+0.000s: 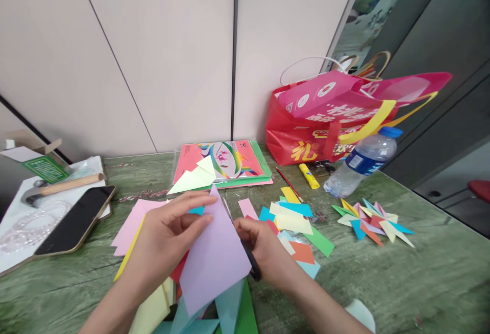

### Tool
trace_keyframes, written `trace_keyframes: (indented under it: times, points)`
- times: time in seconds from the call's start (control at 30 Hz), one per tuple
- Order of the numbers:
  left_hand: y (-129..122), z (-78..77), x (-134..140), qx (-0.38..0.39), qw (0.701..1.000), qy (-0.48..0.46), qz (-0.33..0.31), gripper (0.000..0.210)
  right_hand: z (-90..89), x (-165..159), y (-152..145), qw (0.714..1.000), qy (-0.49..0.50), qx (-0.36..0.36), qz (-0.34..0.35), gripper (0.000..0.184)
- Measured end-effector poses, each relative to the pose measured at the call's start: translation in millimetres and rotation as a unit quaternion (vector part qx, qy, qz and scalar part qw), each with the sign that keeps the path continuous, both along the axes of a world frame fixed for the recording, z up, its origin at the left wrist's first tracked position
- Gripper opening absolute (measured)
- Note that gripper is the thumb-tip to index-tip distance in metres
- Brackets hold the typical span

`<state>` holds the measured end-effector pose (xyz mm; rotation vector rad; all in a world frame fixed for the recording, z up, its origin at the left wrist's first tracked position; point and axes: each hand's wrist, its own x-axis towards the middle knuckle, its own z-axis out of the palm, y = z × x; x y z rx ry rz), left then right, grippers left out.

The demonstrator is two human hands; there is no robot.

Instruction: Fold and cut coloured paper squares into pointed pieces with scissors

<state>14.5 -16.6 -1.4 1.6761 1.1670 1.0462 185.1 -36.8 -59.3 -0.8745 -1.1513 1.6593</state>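
Note:
My left hand (178, 229) pinches a sheet of purple paper (218, 257) near its upper corner, thumb in front and fingers behind. The sheet is tilted above the table. Closed around the dark handles of a pair of scissors (250, 260) is my right hand (264, 250). The scissor blades run up along the sheet's right edge, and are partly hidden by paper and fingers. Below the sheet lie teal folded paper pieces (229, 306) and pale yellow paper (153, 311). Pink sheets (132, 224) lie behind my left wrist.
Coloured paper strips (293, 222) are scattered right of my hands, with a folded paper star (373, 219) beyond. A red bag (298, 135), plastic bottle (362, 163), yellow glue stick (309, 176) and paper pack (229, 160) stand or lie behind. At left are a phone (76, 222) and hammer (69, 185).

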Motion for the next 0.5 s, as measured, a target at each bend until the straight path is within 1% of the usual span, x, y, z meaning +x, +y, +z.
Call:
trace_keyframes:
  times: [0.1,0.17,0.23,0.37,0.5]
  points:
    - [-0.4,-0.9,3.3,-0.015,0.999,-0.037,0.007,0.023,2.7,1.3,-1.0,1.000,0.017,0.005,0.025,0.025]
    - [-1.1,0.4,5.1,-0.020,0.998,-0.060,0.018,0.024,5.6,2.1,-2.0,0.999,0.023,0.006,0.042,0.028]
    - [-2.1,2.3,6.1,-0.029,0.997,-0.073,0.014,0.025,8.4,2.4,-2.9,0.998,0.026,0.011,0.051,0.031]
    - [-4.5,5.2,7.7,-0.039,0.995,-0.089,0.003,0.023,9.8,1.9,-3.0,0.999,0.016,0.012,0.043,0.028]
    - [-6.3,5.5,10.4,-0.050,0.993,-0.107,0.004,0.024,4.5,1.7,-2.1,0.999,0.016,0.001,0.037,0.027]
